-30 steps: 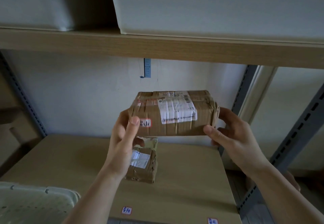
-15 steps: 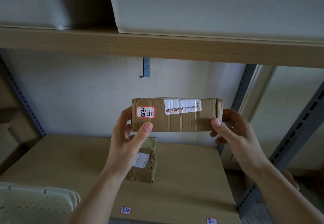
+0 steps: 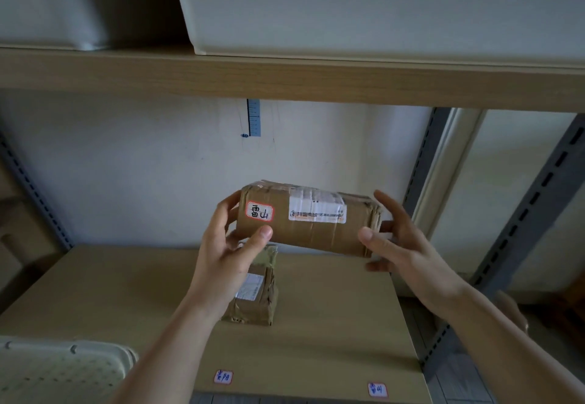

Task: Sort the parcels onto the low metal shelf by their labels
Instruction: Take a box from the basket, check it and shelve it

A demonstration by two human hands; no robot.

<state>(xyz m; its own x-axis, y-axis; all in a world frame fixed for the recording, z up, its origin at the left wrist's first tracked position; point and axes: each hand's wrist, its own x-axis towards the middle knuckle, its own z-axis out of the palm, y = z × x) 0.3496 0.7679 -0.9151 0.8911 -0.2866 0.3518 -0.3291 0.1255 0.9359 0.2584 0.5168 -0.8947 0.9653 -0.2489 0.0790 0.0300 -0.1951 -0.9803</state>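
I hold a long brown cardboard parcel (image 3: 316,226) in the air above the shelf board (image 3: 332,315). My left hand (image 3: 231,245) grips its left end, thumb under a red-bordered handwritten sticker (image 3: 259,211). My right hand (image 3: 399,245) holds its right end with fingers spread. A white shipping label (image 3: 316,210) faces me. A smaller taped parcel (image 3: 256,296) lies on the board below, partly hidden by my left hand. Two small stickers mark the board's front edge, one at the middle (image 3: 223,376) and one at the right (image 3: 377,390).
A white perforated plastic crate (image 3: 60,372) sits at the lower left. An upper wooden shelf (image 3: 285,77) carries large pale boxes (image 3: 380,8). Grey slotted metal uprights (image 3: 525,223) stand at the right and at the left. A wall lies behind.
The parcel was turned so the handwritten sticker faces me, then moved lower and tilted down at its right end. My right fingers have spread.
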